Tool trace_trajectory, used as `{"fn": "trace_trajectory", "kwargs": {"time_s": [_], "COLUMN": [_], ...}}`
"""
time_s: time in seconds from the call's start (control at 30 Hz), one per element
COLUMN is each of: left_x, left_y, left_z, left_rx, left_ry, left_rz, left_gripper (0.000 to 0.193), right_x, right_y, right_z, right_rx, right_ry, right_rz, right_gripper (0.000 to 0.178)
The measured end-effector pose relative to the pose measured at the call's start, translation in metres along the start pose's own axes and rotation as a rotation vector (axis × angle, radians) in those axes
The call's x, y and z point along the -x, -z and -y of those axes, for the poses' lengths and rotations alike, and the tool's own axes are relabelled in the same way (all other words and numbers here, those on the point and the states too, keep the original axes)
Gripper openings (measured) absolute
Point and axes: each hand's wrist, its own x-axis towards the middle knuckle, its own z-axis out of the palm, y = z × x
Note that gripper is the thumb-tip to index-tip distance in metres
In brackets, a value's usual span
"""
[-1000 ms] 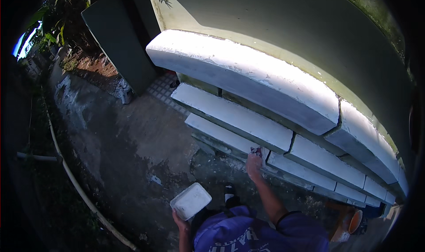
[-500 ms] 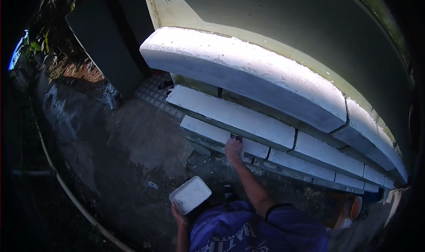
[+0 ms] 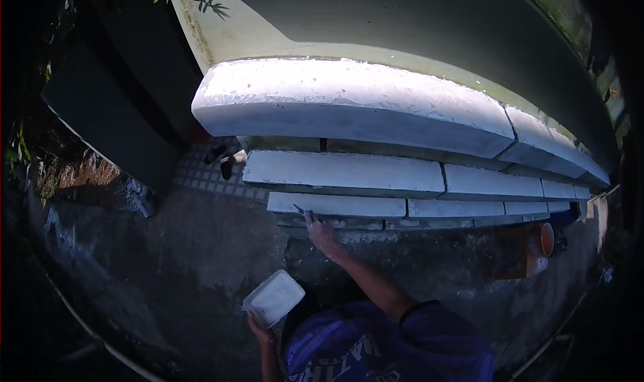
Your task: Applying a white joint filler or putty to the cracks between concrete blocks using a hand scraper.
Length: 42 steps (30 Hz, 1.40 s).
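Note:
My left hand (image 3: 258, 328) grips the lower edge of a white rectangular tub (image 3: 274, 299), whose inside is coated white. Pale smears mark my right hand (image 3: 322, 234), which is closed on a small, thin, dark-tipped tool (image 3: 300, 209); its exact kind is too small to make out. The tool's tip lies over the left part of the lowest white-topped ledge (image 3: 349, 205), near its front edge. My right arm stretches forward from the body, while the tub stays low and to the left.
Above the lowest ledge run a middle white ledge (image 3: 335, 170) and a thick top ledge (image 3: 302, 124) along a wall (image 3: 416, 26). Dark shoes (image 3: 227, 167) are on checkered tiles (image 3: 194, 171) at left. An orange-rimmed bucket (image 3: 547, 240) stands at right.
My right hand has moved left along the lowest ledge with the tool, toward its left end. The view has turned and shifted. My left hand still holds the tub.

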Motion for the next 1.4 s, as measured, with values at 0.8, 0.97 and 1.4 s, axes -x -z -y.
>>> {"fn": "trace_trajectory", "kwargs": {"time_s": [0.8,0.97,1.4], "left_x": [0.004,0.009,-0.013], "left_y": [0.02,0.028,0.004], "left_z": [-0.008,-0.009,0.023], "left_rx": [0.025,0.061,0.04], "left_ry": [0.012,-0.027,-0.043], "left_rz": [0.05,-0.006,0.055], "left_gripper": [0.055,0.055,0.06], "right_x": [-0.071,-0.05,0.13], "right_y": [-0.06,0.001,0.033], "right_z": [0.107,0.125,-0.168], "right_rx": [0.199,-0.029,0.27], "right_ry": [-0.156,0.208,-0.046], "right_rz": [-0.124,0.01,-0.188], "right_gripper": [0.02,0.031,0.042]}}
